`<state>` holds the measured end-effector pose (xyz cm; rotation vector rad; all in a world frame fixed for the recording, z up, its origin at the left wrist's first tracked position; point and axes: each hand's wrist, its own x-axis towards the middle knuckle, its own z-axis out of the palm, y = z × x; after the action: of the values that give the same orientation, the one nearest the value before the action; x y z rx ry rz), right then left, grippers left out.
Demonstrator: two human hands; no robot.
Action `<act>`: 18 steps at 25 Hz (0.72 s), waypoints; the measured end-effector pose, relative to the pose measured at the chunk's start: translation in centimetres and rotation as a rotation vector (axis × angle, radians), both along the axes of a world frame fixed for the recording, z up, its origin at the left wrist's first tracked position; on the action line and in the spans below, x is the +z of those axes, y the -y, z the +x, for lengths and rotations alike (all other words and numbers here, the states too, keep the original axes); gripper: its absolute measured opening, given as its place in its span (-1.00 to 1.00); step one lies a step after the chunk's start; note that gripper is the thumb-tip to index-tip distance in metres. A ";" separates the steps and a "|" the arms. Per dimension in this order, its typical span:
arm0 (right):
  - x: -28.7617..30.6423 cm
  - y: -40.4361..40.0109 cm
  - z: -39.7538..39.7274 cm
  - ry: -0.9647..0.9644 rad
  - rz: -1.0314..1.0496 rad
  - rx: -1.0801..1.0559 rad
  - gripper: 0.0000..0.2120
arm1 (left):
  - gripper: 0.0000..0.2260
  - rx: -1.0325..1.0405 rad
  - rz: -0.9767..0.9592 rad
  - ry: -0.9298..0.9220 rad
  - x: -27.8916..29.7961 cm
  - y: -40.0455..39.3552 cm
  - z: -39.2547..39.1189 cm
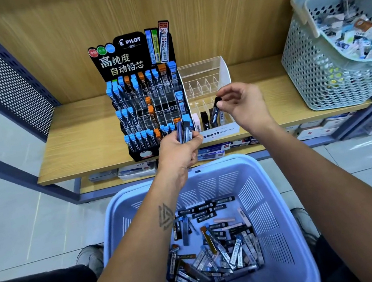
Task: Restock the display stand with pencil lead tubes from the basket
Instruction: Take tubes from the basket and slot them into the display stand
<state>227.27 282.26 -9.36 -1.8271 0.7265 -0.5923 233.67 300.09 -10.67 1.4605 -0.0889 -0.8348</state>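
Standing on the wooden shelf (83, 141), the black tiered Pilot display stand (148, 103) holds blue- and orange-capped tubes. Just near of it, the left hand (179, 149) grips a small bundle of dark lead tubes (185, 132). Right of that, the right hand (239, 103) pinches one black tube (215, 112) over the clear acrylic Mono stand (208, 84). Nearest, the lilac plastic basket (273, 200) contains loose tubes.

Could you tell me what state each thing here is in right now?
Left hand: holds several tubes.
Right hand: pinches one dark tube over the clear stand.
Clear stand: mostly empty.
Pilot stand: partly filled.
Blue basket: loose tubes inside.
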 end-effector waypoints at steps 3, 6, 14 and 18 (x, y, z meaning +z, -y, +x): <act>-0.5 -0.6 0.5 -0.040 -0.130 0.028 -0.79 | -0.88 0.004 0.007 0.013 -0.2 -0.3 0.1; -1.0 -0.9 0.9 -0.070 -0.181 0.050 -0.82 | -0.87 0.009 0.004 0.007 -0.3 -0.4 0.3; -1.8 -1.8 1.3 -0.146 -0.375 0.096 -0.81 | -0.90 0.008 0.005 0.005 -0.2 -0.9 0.5; -2.2 -2.2 1.3 -0.183 -0.498 0.129 -0.81 | -0.90 0.003 -0.002 0.006 0.2 -0.9 0.5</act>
<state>228.57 284.48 -11.60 -2.3951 0.6079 -0.5581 234.17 301.03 -10.52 1.4613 -0.0924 -0.8279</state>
